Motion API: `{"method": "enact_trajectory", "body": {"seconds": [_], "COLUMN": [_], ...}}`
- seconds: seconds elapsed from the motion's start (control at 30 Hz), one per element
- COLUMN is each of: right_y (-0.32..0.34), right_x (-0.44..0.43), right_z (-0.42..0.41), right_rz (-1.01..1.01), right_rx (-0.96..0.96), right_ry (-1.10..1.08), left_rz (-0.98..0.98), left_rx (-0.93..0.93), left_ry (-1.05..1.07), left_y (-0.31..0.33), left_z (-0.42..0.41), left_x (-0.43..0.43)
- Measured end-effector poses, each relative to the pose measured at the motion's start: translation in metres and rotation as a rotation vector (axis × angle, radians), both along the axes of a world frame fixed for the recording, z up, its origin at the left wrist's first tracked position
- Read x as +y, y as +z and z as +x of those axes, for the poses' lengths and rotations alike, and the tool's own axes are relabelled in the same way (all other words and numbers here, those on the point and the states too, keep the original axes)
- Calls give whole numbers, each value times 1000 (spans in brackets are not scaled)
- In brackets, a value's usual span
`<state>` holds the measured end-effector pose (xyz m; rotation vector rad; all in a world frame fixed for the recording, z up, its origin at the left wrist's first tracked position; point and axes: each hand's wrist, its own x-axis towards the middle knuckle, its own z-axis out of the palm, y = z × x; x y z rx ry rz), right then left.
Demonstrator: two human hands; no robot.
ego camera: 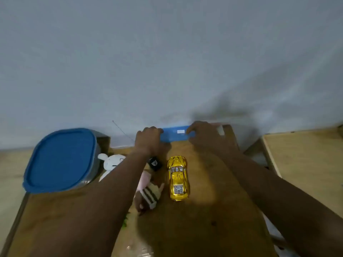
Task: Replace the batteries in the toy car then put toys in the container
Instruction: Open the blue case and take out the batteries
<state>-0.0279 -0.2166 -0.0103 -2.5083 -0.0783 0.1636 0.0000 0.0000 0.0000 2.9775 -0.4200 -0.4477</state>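
At far edge of table (213, 229), looks to be the battery step, barely begun; next calls for drawing the blue box (174, 135) forward and opening it, contents not legible. Left to right: container (61, 160), lid on; plush rabbit (111, 162) just beside it; left hand (148, 137), fingers curled over one box end; toy car (177, 178), upright, untouched, between the forearms; right hand (202, 132), gripping the other end.
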Motion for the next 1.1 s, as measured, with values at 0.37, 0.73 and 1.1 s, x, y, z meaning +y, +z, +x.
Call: {"method": "enact_trajectory", "body": {"seconds": [0.37,0.73,1.1], "right_y": [-80,-64,-44], "right_x": [13,15,-12], "right_z": [37,65,87], "right_rz": [-421,-639,-295], "right_rx": [-133,-99,-48], "right_ry": [359,621,588], "left_rz": [30,-18,-77], "left_rx": [-167,-240,-297], "left_ry": [79,142,191], "left_y": [-55,-72,-71], "left_z": [8,20,2], "left_x": [-5,-3,2]}}
